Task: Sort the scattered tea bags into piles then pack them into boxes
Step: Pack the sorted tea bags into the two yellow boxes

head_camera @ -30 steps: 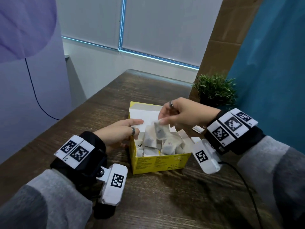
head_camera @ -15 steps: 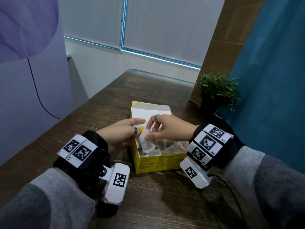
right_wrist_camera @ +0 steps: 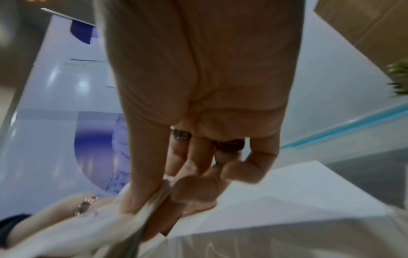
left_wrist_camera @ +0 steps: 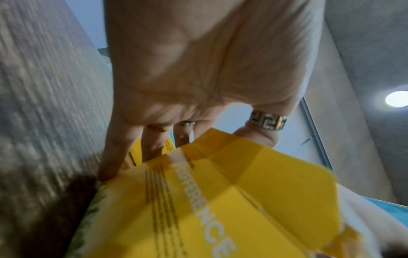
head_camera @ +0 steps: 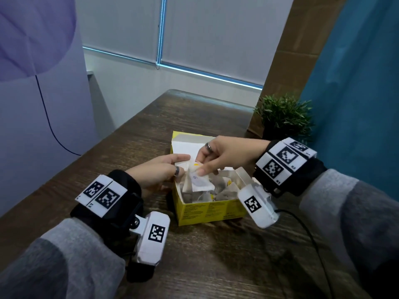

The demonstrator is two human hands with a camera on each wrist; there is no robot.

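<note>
An open yellow box (head_camera: 207, 210) stands mid-table with several tea bags (head_camera: 224, 186) inside. My right hand (head_camera: 200, 164) reaches over its left end and pinches one white tea bag (head_camera: 199, 182) between thumb and fingers; the bag's lower part hangs in the box. In the right wrist view the right hand (right_wrist_camera: 167, 190) squeezes the tea bag's paper (right_wrist_camera: 99, 227). My left hand (head_camera: 184, 165) holds the box's left flap, thumb above and fingers against the outer wall. The left wrist view shows the left hand (left_wrist_camera: 181, 153) on the yellow box flap (left_wrist_camera: 243, 200).
The dark wooden table (head_camera: 133, 134) runs back toward a window wall. A small potted plant (head_camera: 285, 115) stands at the back right, near a cardboard panel (head_camera: 280, 61). A black cable (head_camera: 313, 240) trails over the table from my right wrist. The box lid (head_camera: 187, 145) stands open behind.
My right hand carried the tea bag from over the box's middle to its left end and lowered it partly in. The left hand kept its hold on the box flap.
</note>
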